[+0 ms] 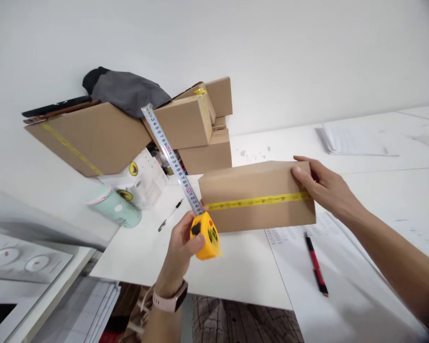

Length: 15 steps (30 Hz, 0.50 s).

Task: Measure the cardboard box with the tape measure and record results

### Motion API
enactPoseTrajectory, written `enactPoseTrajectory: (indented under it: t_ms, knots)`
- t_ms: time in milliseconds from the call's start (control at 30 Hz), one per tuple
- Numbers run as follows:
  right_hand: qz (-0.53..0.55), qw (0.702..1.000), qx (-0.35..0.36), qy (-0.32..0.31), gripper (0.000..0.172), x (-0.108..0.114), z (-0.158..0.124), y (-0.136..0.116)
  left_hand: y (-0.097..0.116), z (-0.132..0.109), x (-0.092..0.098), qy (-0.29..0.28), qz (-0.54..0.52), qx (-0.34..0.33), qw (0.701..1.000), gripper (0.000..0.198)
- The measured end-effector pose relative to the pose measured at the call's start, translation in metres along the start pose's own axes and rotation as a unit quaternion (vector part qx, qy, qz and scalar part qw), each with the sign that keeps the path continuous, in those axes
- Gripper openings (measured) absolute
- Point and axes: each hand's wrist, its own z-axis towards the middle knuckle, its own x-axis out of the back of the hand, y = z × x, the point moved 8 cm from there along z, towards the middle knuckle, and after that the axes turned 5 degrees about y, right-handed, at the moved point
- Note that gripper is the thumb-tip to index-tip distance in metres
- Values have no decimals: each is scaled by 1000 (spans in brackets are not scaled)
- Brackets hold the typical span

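Observation:
My left hand is wrapped round a yellow tape measure, thumb on its side. The silver blade extends up and to the left, in front of the stacked boxes. A long cardboard box with a yellow tape strip along its side is gripped at the right end by my right hand, thumb on the near face and fingers behind. The box's left end is beside the tape measure. It is held tilted above the white table.
Cardboard boxes and a grey cloth are stacked at the back left. A mint bottle, an avocado-print box and a black pen lie left. A red-black pen rests on papers at right.

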Motion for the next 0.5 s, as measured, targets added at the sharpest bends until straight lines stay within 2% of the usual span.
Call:
enactPoseTrajectory:
  t_ms: [67,167,267,333,400,433,500]
  knots:
    - [2,1000,-17,3,52,9,10,-8,17,18,-10,-8,-6,-23,1000,59]
    - [-28,999,-43,5,49,11,25,-5,30,42,-25,-24,-10,-29,999,54]
    - [-61,997,19,54,44,14,37,-7,34,48,-37,-28,-6,-31,999,51]
    - [-50,991,105,68,37,12,40,-17,34,37,-42,-13,2,-38,999,53]
    - [-45,980,186,58,33,7,38,-29,27,15,-52,-23,-3,-25,999,62]
    - [-57,973,219,53,34,5,36,-35,19,1,-61,-50,-16,-1,999,68]
    - [-95,957,270,55,35,2,31,-45,-8,-31,-85,-137,-57,90,985,78]
